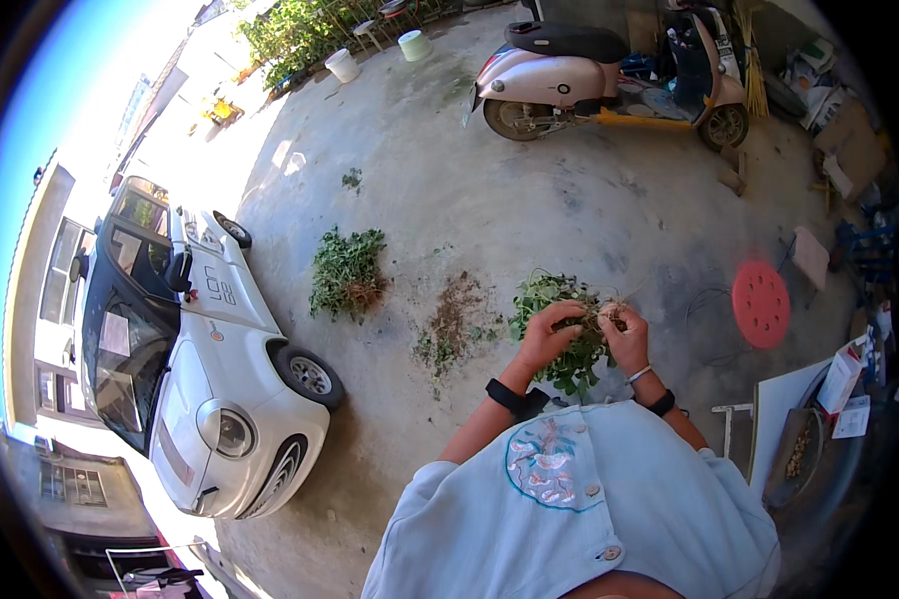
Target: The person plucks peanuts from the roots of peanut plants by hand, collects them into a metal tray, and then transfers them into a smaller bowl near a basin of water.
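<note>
Left hand (547,331) and right hand (626,337), each with fingers curled closed around the same leafy green plant bunch (559,319), held above the concrete floor (529,190); tangled roots show between the two hands. A pile of soil and debris (451,321) lies just left of the bunch; a second heap of green plants (346,272) lies farther left. A round red perforated stool (760,303) stands to the right. Small white-and-red cartons (842,379) sit at lower right beside a white board (784,404). Brown cardboard (852,145) leans at upper right. A white car (185,349) is parked left; a pink scooter (599,75) stands beyond.
</note>
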`<act>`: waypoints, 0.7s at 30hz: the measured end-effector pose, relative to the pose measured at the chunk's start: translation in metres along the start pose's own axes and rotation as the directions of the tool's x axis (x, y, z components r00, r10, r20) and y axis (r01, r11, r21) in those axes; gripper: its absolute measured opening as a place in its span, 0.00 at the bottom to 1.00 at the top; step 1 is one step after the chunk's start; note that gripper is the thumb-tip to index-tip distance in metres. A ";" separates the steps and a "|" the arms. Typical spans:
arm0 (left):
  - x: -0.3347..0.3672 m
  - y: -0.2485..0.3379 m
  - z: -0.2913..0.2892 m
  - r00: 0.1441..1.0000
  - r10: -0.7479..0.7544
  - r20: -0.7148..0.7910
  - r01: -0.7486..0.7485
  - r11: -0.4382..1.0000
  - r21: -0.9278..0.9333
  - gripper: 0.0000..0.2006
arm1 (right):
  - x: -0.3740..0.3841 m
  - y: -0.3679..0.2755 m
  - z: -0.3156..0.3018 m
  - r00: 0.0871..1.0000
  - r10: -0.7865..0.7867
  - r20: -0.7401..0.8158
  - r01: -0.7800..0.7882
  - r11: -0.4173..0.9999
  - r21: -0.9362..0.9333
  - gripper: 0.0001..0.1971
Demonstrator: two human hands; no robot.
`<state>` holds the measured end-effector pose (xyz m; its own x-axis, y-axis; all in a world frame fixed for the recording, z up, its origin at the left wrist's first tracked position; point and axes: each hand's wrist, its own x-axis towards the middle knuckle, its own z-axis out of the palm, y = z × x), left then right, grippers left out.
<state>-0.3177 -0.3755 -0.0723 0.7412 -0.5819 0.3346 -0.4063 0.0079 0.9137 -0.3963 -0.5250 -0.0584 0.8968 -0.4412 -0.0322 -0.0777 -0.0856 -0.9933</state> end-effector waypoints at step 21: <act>-0.068 -0.054 -0.223 0.682 -0.731 -0.014 -0.002 0.018 -1.000 0.15 | 0.034 -0.062 0.259 0.516 -0.602 0.609 0.695 0.710 0.113 0.11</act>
<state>-0.2275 -0.1552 -0.0935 0.8104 -0.3911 -0.4363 0.5255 0.8144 0.2461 -0.2476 -0.3034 -0.0270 0.7748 0.3682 0.5139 0.6175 -0.2669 -0.7399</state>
